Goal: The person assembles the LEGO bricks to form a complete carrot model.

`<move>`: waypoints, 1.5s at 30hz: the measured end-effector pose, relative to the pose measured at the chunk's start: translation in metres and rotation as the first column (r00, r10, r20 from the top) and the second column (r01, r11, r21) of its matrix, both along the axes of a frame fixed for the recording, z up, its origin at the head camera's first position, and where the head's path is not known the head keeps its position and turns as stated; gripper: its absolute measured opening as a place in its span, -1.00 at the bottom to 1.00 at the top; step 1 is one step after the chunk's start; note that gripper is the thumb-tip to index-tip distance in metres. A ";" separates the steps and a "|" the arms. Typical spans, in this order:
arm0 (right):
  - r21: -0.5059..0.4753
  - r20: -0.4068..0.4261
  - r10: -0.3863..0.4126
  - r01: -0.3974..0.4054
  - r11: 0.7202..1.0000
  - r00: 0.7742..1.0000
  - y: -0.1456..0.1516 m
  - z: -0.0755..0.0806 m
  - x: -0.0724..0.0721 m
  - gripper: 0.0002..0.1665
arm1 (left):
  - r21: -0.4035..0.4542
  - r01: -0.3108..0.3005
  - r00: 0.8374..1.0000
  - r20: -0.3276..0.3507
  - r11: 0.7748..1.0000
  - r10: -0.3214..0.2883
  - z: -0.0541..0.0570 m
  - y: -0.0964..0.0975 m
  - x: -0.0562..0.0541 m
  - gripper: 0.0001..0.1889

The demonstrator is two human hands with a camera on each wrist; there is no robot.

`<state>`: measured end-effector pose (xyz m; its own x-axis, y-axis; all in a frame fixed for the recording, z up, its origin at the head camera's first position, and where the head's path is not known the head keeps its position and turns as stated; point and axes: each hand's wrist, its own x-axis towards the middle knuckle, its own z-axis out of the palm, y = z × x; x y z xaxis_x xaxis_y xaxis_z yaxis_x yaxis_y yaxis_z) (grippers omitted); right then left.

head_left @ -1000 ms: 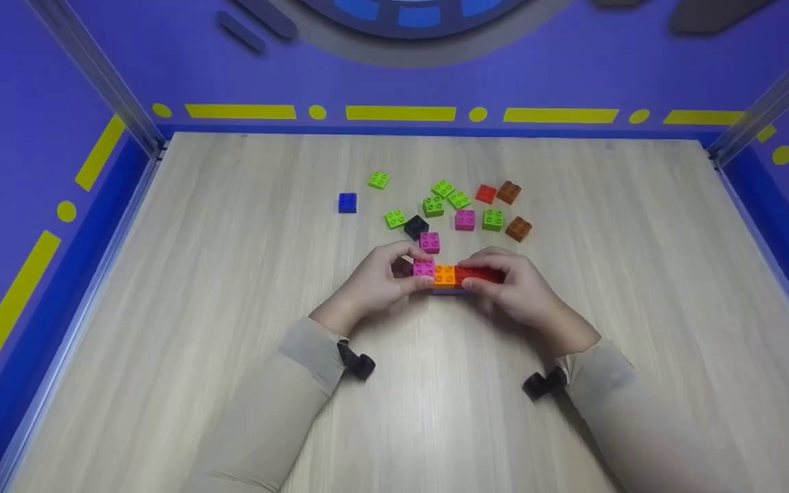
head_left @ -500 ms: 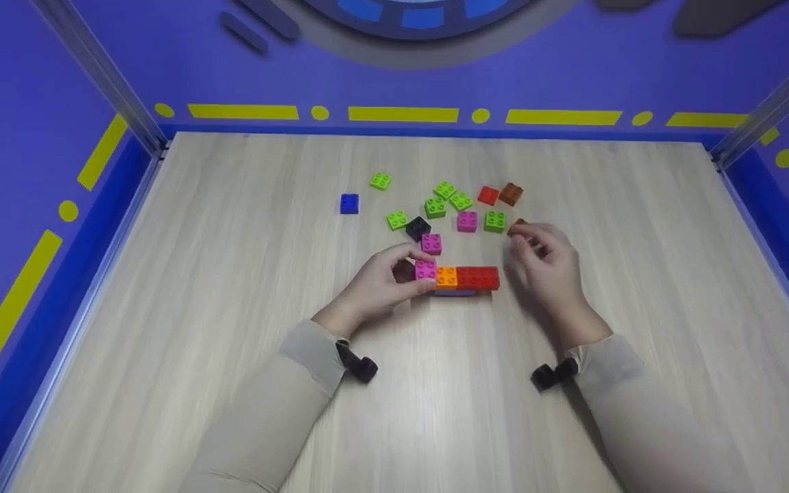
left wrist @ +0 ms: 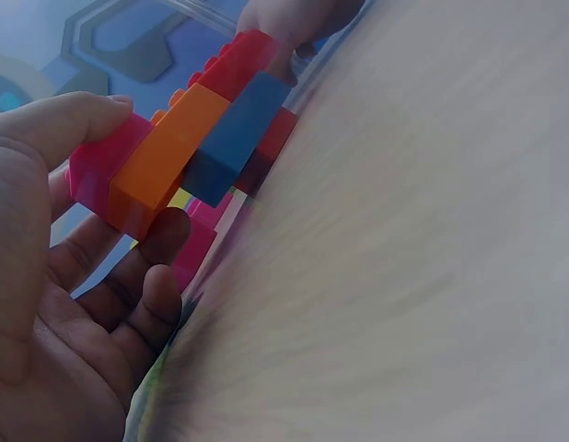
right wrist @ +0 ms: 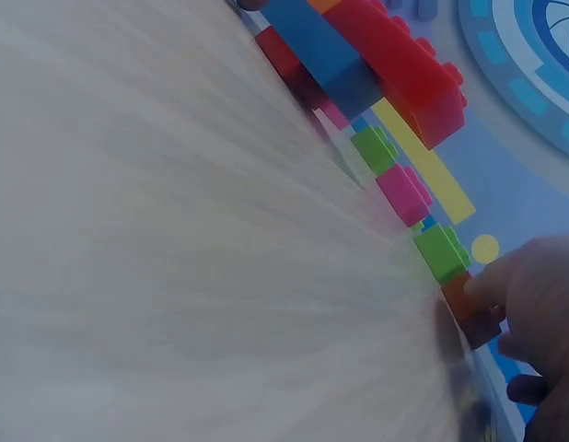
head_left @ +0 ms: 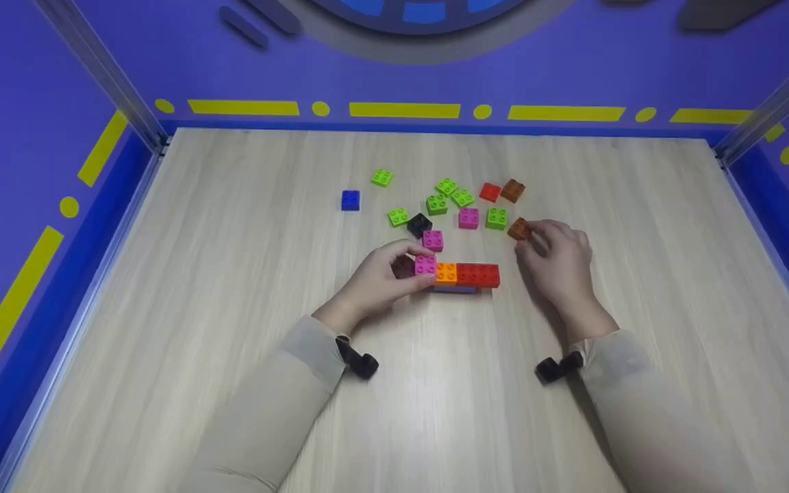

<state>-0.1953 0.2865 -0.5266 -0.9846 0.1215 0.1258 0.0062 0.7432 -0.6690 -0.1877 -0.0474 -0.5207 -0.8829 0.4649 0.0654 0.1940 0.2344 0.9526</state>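
Note:
My left hand (head_left: 381, 281) pinches the pink brick (head_left: 425, 265) at the left end of a built row of toy building bricks. An orange brick (head_left: 446, 272) and a red brick (head_left: 478, 274) continue that row. Beneath them the left wrist view shows a blue brick (left wrist: 234, 143) with a dark red brick (left wrist: 269, 152) lower down. To the right, my right hand (head_left: 562, 263) has its fingertips at a brown brick (head_left: 519, 229) on the table. In the right wrist view a finger lies against that brown brick (right wrist: 469, 308), and the far side of the grip is partly hidden.
Loose bricks lie behind the hands: several green ones (head_left: 496, 218), two pink ones (head_left: 468, 218), a black one (head_left: 420, 225), a blue one (head_left: 350, 200), a small red one (head_left: 490, 192) and another brown one (head_left: 513, 190). Blue walls surround the wooden table (head_left: 230, 226).
My right hand has let go of the red end of the built row and moved right to the brown brick. The left hand keeps its hold on the pink brick.

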 end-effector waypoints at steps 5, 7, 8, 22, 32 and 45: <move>-0.020 0.005 -0.023 0.023 1.000 1.000 0.002 0.001 0.000 -0.56 | -0.007 0.001 1.000 -0.006 1.000 -0.002 0.001 0.001 -0.001 -0.59; -0.028 0.012 -0.032 0.032 0.999 0.999 0.003 0.002 0.000 -0.59 | -0.011 0.001 1.000 -0.009 1.000 -0.001 0.001 0.002 -0.002 -0.59; -0.033 0.016 -0.034 0.035 0.999 0.999 0.003 0.002 0.000 -0.60 | -0.012 0.000 1.000 -0.010 1.000 0.000 0.001 0.002 -0.002 -0.59; -0.270 -0.072 0.053 -0.071 0.960 0.996 -0.004 0.000 0.002 -0.55 | -0.023 -0.040 0.999 -0.013 0.999 0.039 0.002 -0.001 -0.002 -0.57; -0.456 -0.207 0.199 -0.275 0.847 0.958 -0.007 -0.002 0.007 -0.62 | -0.030 -0.045 0.999 0.001 0.999 0.045 0.000 -0.002 -0.003 -0.55; -0.479 -0.228 0.383 -0.446 0.756 0.895 -0.007 -0.002 0.015 -0.60 | -0.028 -0.041 0.999 -0.006 0.999 0.041 -0.001 -0.002 -0.002 -0.55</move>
